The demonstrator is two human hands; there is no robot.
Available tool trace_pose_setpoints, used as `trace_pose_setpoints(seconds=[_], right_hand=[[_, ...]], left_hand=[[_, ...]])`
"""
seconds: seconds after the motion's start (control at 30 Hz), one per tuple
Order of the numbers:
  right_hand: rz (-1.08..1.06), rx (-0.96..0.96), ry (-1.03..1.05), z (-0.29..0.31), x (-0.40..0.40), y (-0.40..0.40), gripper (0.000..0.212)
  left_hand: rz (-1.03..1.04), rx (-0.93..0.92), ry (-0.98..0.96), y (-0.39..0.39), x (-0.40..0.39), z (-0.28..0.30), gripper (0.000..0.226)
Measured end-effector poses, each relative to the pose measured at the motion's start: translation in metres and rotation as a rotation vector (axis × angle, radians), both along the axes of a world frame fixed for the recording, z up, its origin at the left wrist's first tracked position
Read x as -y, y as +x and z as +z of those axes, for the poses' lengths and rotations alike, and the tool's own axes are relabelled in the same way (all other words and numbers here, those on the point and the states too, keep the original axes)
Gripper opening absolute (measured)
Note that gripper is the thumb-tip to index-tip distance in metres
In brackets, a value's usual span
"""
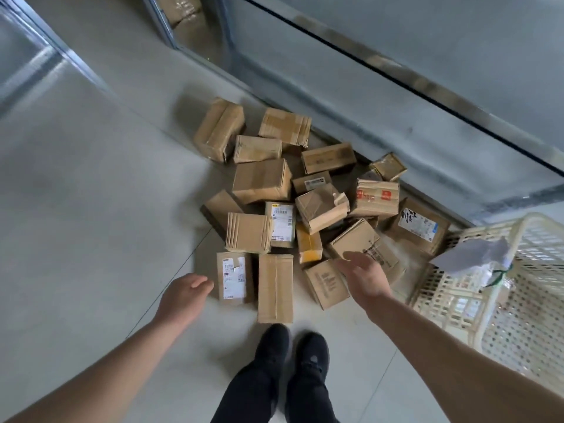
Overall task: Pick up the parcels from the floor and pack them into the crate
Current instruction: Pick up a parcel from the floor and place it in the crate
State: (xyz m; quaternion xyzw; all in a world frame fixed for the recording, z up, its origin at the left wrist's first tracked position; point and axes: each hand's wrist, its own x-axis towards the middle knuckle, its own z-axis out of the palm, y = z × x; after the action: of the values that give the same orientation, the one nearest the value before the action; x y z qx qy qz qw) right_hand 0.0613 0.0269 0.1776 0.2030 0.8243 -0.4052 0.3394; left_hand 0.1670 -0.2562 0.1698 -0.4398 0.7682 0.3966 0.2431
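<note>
Lots of brown cardboard parcels [293, 206] lie in a messy pile on the floor in front of my feet, some flat, some tipped. The cream plastic crate [518, 300] sits on my right, touching the pile.

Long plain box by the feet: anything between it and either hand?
Nothing visible. The long plain box lies on bare floor with its top exposed; left hand and right hand hang open on either side, holding nothing.

bare forearms, black trousers [253, 389], black shoes [311, 355].
</note>
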Motion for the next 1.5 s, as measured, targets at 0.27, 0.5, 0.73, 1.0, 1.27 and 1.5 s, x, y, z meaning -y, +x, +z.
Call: trace_pose_setpoints(seconds=[0.27,0.5,0.73,1.0,1.27,1.5], right_hand=[[0.009,0.164,0.031,-0.108,0.033,0.026,0.012],[-0.036,0.28,-0.011,-0.234,0.081,0.027,0.019],[-0.262,0.355,-0.17,-0.288,0.104,0.03,0.045],[-0.669,0.41,-0.198,-0.226,0.063,0.043,0.11],[-0.788,0.233,-0.299,-0.128,0.038,0.031,0.075],[-0.728,0.032,-0.521,-0.045,0.008,0.015,0.017]], left_hand=[[0.083,0.045,0.194,-0.013,-0.005,-0.111,0.017],[0.135,0.116,0.346,-0.045,-0.018,-0.239,0.04],[0.228,0.194,0.485,-0.058,-0.042,-0.278,0.056],[0.481,0.219,0.598,-0.051,-0.057,-0.197,0.044],[0.507,0.146,0.584,-0.062,-0.08,-0.096,0.067],[0.348,-0.061,0.667,-0.078,-0.106,-0.013,0.02]])
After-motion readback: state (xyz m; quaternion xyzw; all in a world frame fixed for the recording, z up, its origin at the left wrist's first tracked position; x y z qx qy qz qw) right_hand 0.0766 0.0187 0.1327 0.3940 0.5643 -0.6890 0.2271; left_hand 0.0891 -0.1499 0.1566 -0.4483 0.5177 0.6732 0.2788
